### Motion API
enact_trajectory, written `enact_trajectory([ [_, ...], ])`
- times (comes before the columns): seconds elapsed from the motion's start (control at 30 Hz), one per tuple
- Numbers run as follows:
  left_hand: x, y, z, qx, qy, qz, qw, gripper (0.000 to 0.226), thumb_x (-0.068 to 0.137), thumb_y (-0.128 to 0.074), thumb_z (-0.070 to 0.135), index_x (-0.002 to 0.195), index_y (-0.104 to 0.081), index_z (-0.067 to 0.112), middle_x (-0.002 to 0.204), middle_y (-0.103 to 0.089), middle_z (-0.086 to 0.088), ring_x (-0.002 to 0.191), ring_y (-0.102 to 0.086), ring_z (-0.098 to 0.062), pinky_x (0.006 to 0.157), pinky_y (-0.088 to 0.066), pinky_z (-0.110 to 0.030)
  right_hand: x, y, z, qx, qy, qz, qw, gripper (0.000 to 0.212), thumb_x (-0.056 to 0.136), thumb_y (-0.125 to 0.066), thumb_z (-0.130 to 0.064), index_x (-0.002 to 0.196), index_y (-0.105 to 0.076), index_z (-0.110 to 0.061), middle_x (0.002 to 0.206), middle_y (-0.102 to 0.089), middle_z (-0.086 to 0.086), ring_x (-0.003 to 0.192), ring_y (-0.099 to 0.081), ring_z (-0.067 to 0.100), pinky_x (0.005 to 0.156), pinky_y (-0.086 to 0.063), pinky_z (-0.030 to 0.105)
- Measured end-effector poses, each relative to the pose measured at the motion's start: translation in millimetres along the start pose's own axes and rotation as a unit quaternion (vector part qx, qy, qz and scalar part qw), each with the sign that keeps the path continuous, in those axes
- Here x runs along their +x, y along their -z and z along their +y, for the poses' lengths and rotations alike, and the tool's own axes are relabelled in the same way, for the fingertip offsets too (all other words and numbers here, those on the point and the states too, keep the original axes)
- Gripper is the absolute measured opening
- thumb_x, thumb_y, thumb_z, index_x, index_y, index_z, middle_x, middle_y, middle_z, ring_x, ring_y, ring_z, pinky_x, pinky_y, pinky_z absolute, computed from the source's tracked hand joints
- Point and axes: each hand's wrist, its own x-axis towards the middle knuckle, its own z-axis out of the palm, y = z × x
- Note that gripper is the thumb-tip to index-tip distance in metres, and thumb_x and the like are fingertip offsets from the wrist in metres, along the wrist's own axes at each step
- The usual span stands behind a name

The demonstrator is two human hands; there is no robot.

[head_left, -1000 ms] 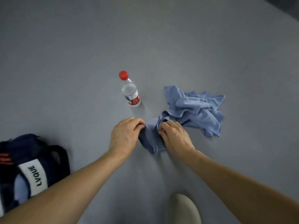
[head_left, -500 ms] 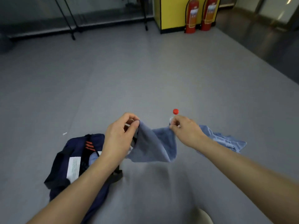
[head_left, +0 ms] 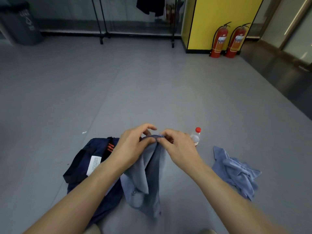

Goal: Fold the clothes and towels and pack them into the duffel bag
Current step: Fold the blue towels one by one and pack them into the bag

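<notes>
blue towel is pinched at its top edge by left hand & right hand, held close together, w/ duffel bag below-left on floor.

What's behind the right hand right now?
A clear water bottle with a red cap stands on the floor behind the right hand, which pinches the blue towel. Cap and upper body show; the hand covers part of its lower body.
</notes>
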Motion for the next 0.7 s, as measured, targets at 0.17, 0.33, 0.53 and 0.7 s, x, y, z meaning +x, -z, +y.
enact_trajectory([
  [0.17, -11.7, 22.5, -30.2, 0.095, 0.039, -0.022, 0.994, 0.022, 0.094, -0.063, 0.024, 0.077, -0.062, 0.038, 0.072, -0.064, 0.018, 0.072, -0.058, -0.002, 0.066, -0.043, -0.031, -2.7, 3.8, 5.0, 0.002, -0.048, -0.004, 0.999, 0.016, 0.095, -0.058, -0.029, 0.082, -0.06, -0.019, 0.072, -0.063, -0.003, 0.075, -0.058, 0.021, 0.072, -0.036, 0.036],
  [0.33, -12.2, 16.3, -16.7, 0.053, 0.01, 0.016, 0.998, 0.01, 0.091, -0.066, 0.026, 0.086, -0.071, 0.033, 0.082, -0.07, 0.021, 0.08, -0.064, -0.002, 0.071, -0.051, -0.028, -15.8, 1.7, 5.6, -0.028, -0.036, -0.094, 0.995, 0.015, 0.088, -0.061, -0.028, 0.103, -0.061, -0.027, 0.105, -0.069, -0.009, 0.103, -0.063, 0.017, 0.091, -0.049, 0.037],
  [0.53, -6.1, -3.7, 3.2, 0.084, -0.035, 0.034, 0.995, 0.011, 0.088, -0.07, 0.038, 0.079, -0.064, 0.041, 0.076, -0.067, 0.02, 0.073, -0.062, -0.002, 0.066, -0.048, -0.027, -18.3, 3.2, -6.4, -0.064, 0.033, -0.021, 0.997, 0.016, 0.092, -0.053, -0.023, 0.102, -0.067, -0.024, 0.097, -0.073, 0.0, 0.092, -0.064, 0.029, 0.081, -0.05, 0.045],
  [0.7, -5.0, 3.1, -9.9, 0.036, 0.045, 0.055, 0.997, 0.009, 0.088, -0.072, 0.033, 0.084, -0.065, 0.029, 0.076, -0.067, 0.01, 0.077, -0.064, -0.014, 0.068, -0.05, -0.036, -19.4, 9.1, 7.9, -0.067, 0.001, -0.003, 0.998, 0.009, 0.094, -0.052, -0.022, 0.093, -0.061, -0.022, 0.084, -0.068, 0.0, 0.084, -0.062, 0.029, 0.081, -0.047, 0.045],
])
